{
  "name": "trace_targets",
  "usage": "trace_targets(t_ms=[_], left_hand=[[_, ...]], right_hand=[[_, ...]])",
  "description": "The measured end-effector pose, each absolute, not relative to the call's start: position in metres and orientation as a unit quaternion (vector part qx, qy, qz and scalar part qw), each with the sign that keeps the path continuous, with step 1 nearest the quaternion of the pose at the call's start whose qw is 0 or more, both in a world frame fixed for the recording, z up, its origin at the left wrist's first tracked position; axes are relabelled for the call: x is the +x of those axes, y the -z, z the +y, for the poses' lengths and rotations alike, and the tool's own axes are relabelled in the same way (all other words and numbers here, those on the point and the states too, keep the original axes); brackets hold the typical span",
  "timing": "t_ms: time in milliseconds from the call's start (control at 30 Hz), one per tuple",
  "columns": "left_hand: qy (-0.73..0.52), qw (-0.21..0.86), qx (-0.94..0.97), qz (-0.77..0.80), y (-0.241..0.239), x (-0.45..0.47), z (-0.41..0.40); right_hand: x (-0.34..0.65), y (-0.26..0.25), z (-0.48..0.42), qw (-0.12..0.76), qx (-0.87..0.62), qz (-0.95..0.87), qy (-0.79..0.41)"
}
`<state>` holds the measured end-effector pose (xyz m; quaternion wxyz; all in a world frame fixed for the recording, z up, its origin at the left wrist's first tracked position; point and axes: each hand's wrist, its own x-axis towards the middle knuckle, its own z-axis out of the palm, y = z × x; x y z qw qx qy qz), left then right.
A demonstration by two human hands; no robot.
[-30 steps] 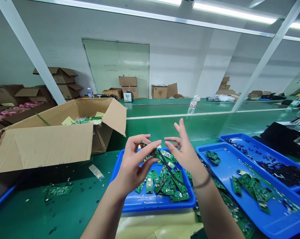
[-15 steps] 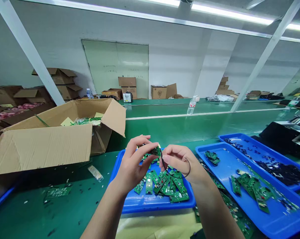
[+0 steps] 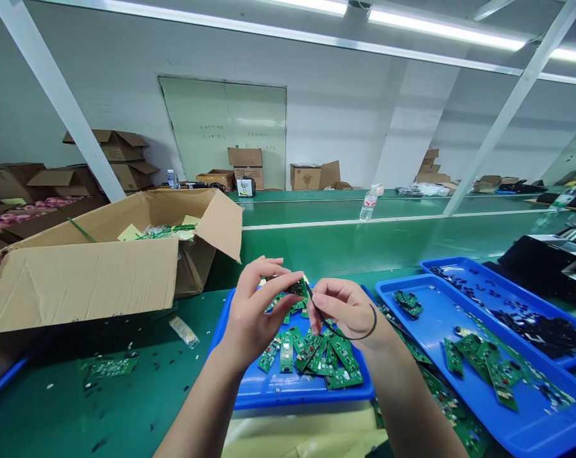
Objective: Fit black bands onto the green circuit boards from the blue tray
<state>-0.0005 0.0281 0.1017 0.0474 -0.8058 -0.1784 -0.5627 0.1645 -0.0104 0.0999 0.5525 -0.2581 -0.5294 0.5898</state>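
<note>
My left hand (image 3: 256, 312) pinches a small green circuit board (image 3: 298, 289) between thumb and fingers, held above a blue tray (image 3: 292, 387). My right hand (image 3: 345, 306) is closed in a pinch right beside the board, holding a thin black wire loop (image 3: 359, 333) that hangs from the board and curves under the hand. Several more green circuit boards (image 3: 316, 356) lie heaped in the tray below both hands.
An open cardboard box (image 3: 101, 267) stands at the left on the green bench. Two more blue trays (image 3: 483, 356) with boards and dark parts sit at the right, beside a black machine (image 3: 540, 261). A water bottle (image 3: 370, 202) stands on the far bench. One loose board (image 3: 113, 366) lies left.
My right hand went from spread open to a closed pinch next to the board. The black wire loop now hangs lower and wider under it. My left hand stayed put.
</note>
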Motion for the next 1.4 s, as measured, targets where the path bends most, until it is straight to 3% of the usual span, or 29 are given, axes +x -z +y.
trace_targets(t_ms=[133,400,667,967,1167,1400], left_hand=[[0.57,-0.004,-0.8,-0.187,-0.105,0.0,0.024],[0.556,-0.264,-0.77,-0.166,-0.107,-0.002,0.023],[0.527,-0.527,-0.646,-0.166,-0.108,0.01,0.014],[0.473,-0.623,-0.579,-0.231,-0.107,0.016,0.015],[0.469,-0.708,-0.477,-0.227,-0.107,0.022,0.013],[0.384,-0.788,-0.436,-0.203,-0.112,0.022,0.01]], right_hand=[[0.163,-0.096,-0.006,0.534,-0.224,-0.514,-0.633],[0.164,-0.091,-0.002,0.462,-0.186,-0.528,-0.688],[0.162,-0.091,-0.012,0.578,-0.277,-0.568,-0.516],[0.166,-0.097,-0.019,0.592,-0.419,-0.586,-0.361],[0.163,-0.098,-0.017,0.624,-0.415,-0.57,-0.335],[0.171,-0.105,-0.023,0.611,-0.428,-0.647,-0.158]])
